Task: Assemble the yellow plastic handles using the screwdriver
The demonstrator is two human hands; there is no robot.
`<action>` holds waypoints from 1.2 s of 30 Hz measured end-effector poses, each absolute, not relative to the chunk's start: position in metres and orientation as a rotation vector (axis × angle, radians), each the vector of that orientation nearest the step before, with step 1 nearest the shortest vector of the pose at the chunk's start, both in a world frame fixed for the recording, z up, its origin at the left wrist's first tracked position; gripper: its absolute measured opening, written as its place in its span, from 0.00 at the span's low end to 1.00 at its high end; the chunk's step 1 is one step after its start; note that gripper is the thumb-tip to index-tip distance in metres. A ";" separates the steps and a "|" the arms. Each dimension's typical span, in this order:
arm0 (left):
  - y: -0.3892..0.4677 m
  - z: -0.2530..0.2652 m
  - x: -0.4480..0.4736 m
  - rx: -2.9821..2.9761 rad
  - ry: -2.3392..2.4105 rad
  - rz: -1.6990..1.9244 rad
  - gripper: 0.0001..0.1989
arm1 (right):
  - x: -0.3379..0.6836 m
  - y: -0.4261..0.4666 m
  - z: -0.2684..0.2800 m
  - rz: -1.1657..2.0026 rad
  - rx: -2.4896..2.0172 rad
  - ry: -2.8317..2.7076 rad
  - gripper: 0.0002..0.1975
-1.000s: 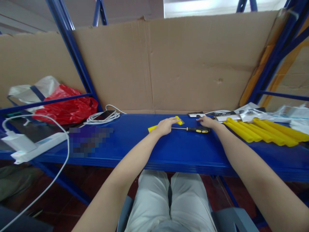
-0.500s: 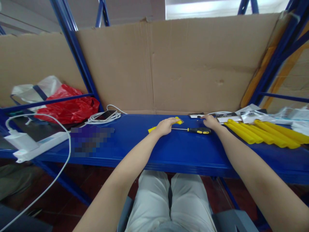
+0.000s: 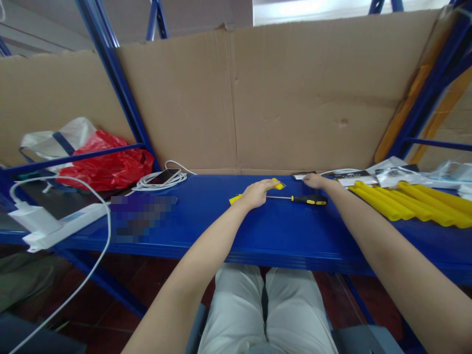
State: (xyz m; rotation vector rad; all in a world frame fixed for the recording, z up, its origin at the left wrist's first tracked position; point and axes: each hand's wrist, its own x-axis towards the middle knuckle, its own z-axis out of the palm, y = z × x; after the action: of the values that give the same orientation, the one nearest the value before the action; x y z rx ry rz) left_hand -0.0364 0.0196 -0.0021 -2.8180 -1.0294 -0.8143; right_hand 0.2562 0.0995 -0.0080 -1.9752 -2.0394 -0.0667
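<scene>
My left hand (image 3: 255,194) is closed over a long yellow piece (image 3: 235,199) lying low on the blue tabletop. The yellow shows on both sides of the hand, and its far end has a clear or brownish tip; the middle is hidden under the palm. Just right of that hand rests a screwdriver (image 3: 309,199) with a black and yellow handle, its shaft pointing left. Farther back, my right hand (image 3: 314,180) has its fingers drawn together beside a small black-and-white packet (image 3: 299,175). Whatever is at those fingertips is too small to make out.
Several yellow tube-like pieces (image 3: 405,201) lie at the right, with flat packets (image 3: 356,178) behind them. A coiled white cable (image 3: 158,183), a white power strip (image 3: 70,226) and a red bag (image 3: 106,160) are at the left. A cardboard wall (image 3: 295,98) closes the back.
My right hand has shifted slightly left, closer to the small packet. The left hand stays on the yellow piece. The whole view has moved a little.
</scene>
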 end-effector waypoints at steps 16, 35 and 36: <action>0.017 -0.001 -0.035 -2.827 -1.018 -0.813 0.32 | 0.271 0.066 0.015 -0.022 -1.981 -1.896 0.22; 0.021 -0.003 -0.035 -2.799 -1.012 -0.757 0.30 | 0.277 0.041 -0.013 0.049 -2.141 -2.026 0.28; 0.022 -0.003 -0.035 -2.799 -1.008 -0.759 0.30 | 0.277 0.041 -0.013 0.053 -2.142 -2.039 0.28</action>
State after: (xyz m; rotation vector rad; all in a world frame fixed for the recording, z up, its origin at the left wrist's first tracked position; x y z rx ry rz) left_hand -0.0351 0.0217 -0.0035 -2.7994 -1.0078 -0.7585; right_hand 0.2772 0.0410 -0.0132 -2.1420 -2.0386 0.0529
